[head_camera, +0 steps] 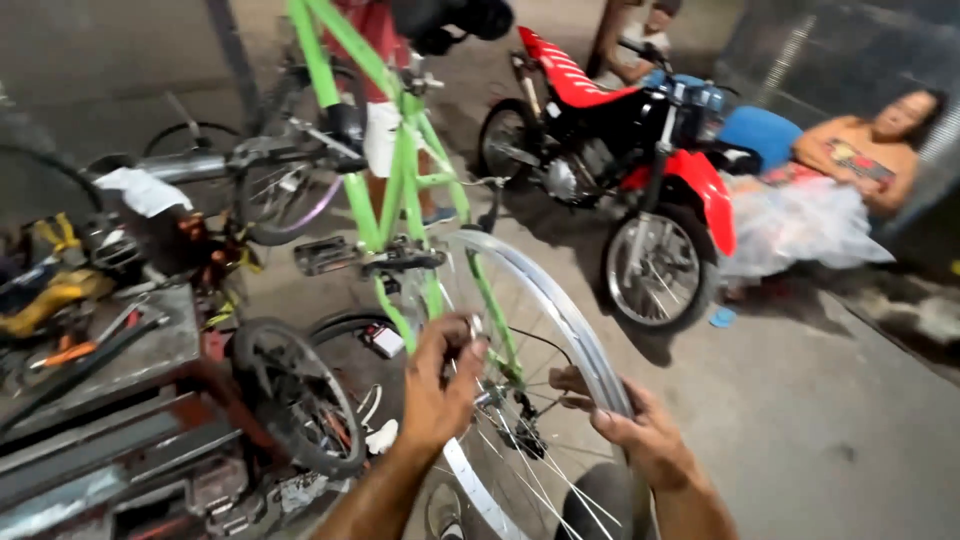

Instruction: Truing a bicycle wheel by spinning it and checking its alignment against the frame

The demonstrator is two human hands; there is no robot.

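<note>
Here: two hands (440, 385) (640, 435) on one bare rim (560, 300), one green frame (400, 180).

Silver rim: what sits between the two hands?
Head view: between left hand and right hand on the silver rim lie thin spokes and the hub.

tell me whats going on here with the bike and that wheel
A person is working on a bare silver wheel rim mounted in a green bicycle frame. The left hand pinches something small near the spokes, by the rim's inner side; the right hand grips the rim's outer edge. A cluttered workbench with tools stands to the left, with a loose tyred wheel leaning beside it. A red motorcycle is parked behind, and another person reclines nearby.
</note>
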